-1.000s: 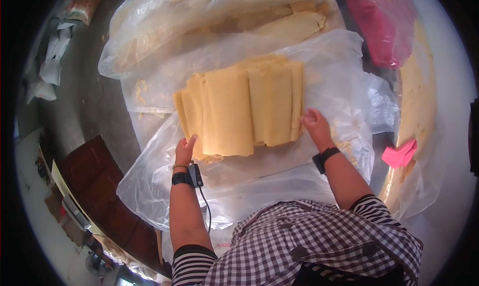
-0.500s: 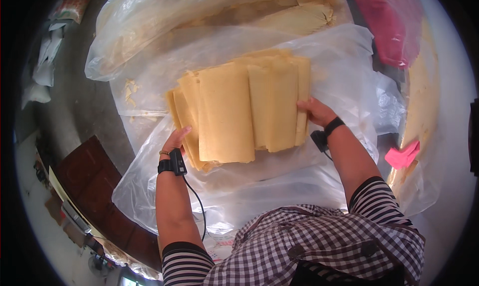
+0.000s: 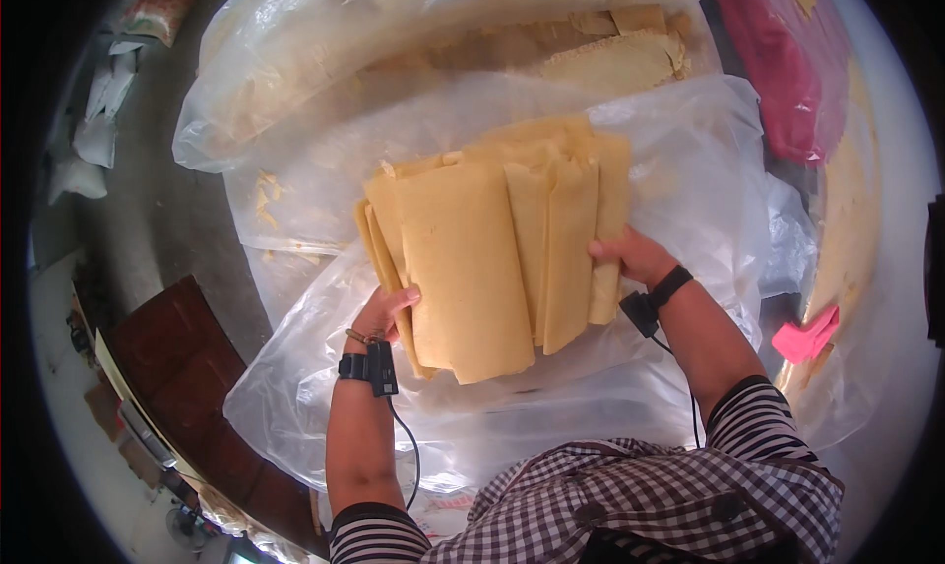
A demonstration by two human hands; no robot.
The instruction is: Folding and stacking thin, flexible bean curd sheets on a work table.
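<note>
A stack of folded, thin yellow sheets point(image 3: 465, 269), looking like dried bean curd skin, is held between my two hands above clear plastic. My left hand point(image 3: 386, 311) grips its near left side, thumb on top and the other fingers mostly hidden beneath. On the right side, my right hand point(image 3: 630, 256) clasps the sheets, its thumb over the top and the remaining fingers largely out of sight. The folds overlap side by side, with uneven edges and the widest fold at the left front.
Clear plastic sheeting point(image 3: 325, 313) spreads under the stack. Beyond it, more yellow sheets point(image 3: 615, 60) lie in plastic. A pink cloth point(image 3: 806, 337) is at the right, below a pink bundle point(image 3: 778, 82). A dark red-brown wooden surface point(image 3: 187, 367) stands at the lower left.
My hands have drawn closer together, squeezing the stack narrower. Its near edge has come toward me, and my left thumb now lies farther over the sheets. The whole view has shifted slightly.
</note>
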